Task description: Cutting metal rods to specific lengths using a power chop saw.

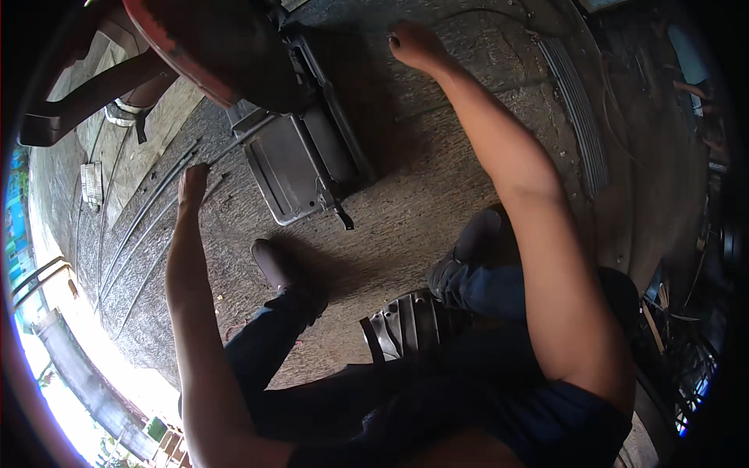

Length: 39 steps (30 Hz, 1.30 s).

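My left hand [193, 186] is closed around a thin metal rod [238, 144], which runs from my fist toward the base of a floor-standing machine [285, 168]. That machine looks like a cut-off saw, with a round red guard [183, 51] above a grey metal base. On the far side, to the right of the machine, my right hand [417, 47] is held out with its fingers curled shut. Whatever it may be gripping is hidden by the fingers.
Several long rods [129, 226] lie on the rough floor at the left. A ribbed metal piece [409, 324] sits between my legs, near my shoes [273, 261]. A ridged strip [576, 117] and a dark cable [491, 11] lie at the right and far side.
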Each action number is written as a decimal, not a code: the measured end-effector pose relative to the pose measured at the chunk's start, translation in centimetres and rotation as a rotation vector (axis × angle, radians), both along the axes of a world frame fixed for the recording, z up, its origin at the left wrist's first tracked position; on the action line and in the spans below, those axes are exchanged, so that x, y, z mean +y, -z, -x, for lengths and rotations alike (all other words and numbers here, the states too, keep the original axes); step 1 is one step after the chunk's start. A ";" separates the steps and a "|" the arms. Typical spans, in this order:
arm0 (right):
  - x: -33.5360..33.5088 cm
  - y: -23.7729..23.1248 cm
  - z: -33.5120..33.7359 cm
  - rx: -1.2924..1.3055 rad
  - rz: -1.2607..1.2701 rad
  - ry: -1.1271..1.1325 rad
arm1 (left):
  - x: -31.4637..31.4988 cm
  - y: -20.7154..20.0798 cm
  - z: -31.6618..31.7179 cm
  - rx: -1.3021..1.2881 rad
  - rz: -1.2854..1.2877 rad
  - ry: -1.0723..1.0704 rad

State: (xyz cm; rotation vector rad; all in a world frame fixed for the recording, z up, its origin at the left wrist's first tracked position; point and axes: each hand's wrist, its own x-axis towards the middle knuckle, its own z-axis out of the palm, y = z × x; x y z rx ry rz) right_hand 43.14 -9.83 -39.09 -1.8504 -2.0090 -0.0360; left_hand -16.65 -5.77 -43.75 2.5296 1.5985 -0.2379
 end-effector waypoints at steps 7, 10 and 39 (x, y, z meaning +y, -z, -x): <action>-0.8 -0.5 -3.2 0.254 -0.025 0.114 | 1.0 -1.5 -6.5 -0.412 -0.025 0.119; -4.8 -0.4 -2.6 0.616 0.019 0.566 | 1.2 -1.5 -4.0 -0.276 -0.018 0.066; -1.3 5.4 8.7 1.935 0.041 0.888 | -4.5 -7.1 -4.0 -0.329 -0.104 -0.130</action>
